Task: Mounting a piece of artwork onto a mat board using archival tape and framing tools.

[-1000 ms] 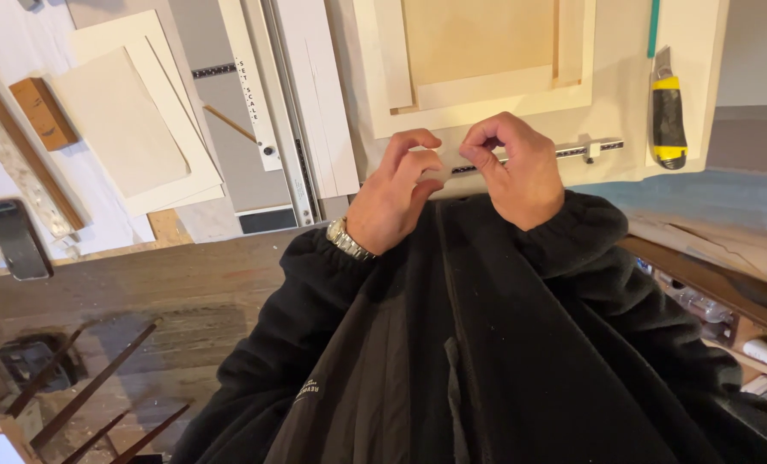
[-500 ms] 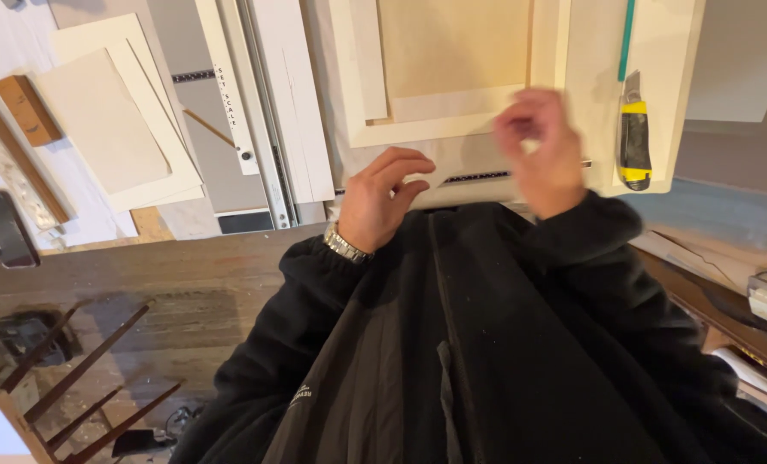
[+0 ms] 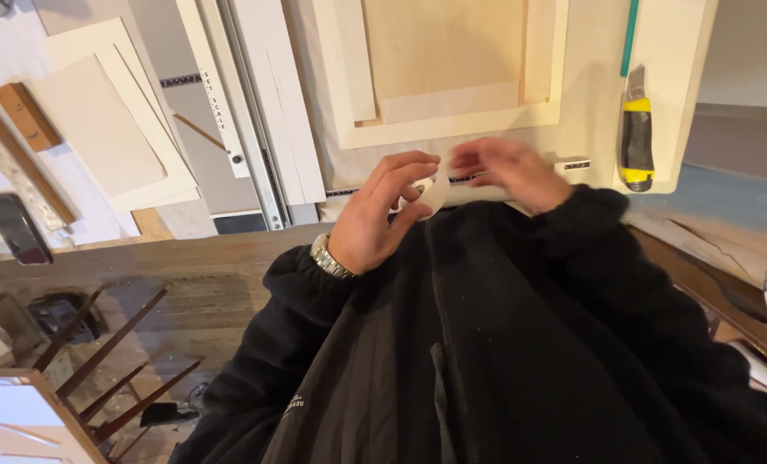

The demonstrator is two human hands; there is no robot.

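At frame centre, left hand (image 3: 375, 215) pinches a small white piece (image 3: 426, 196) between fingertips, while right hand (image 3: 508, 172), blurred, grip unclear, hovers beside it near a ruler (image 3: 572, 163).

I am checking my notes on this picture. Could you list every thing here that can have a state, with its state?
Left hand: pinching a small white piece.
Right hand: open, blurred, holding nothing visible.
Utility knife: lying flat on the board, untouched; blade not discernible.
Phone: screen dark.

utility knife (image 3: 636, 131) right of framed panel (image 3: 452, 73)
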